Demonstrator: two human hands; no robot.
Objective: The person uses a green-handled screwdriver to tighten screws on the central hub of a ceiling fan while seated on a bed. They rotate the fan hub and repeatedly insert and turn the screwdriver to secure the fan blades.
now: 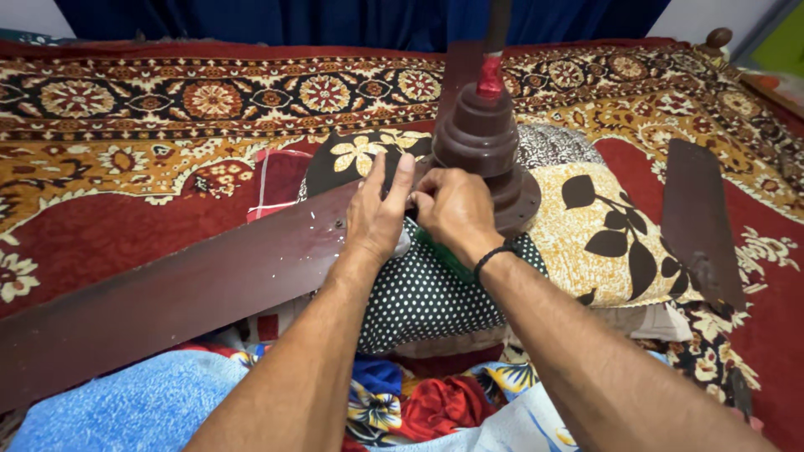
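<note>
There is one view only, from a camera worn on the person's head. It looks forward and steeply down along both forearms, which enter from the bottom edge and meet near the centre. It sits close: the left hand (pixel 378 213) and right hand (pixel 452 209) fill the middle of the frame. Beyond them the view reaches across the patterned carpet (pixel 167 109) to a blue curtain (pixel 251 21) at the top edge.
</note>
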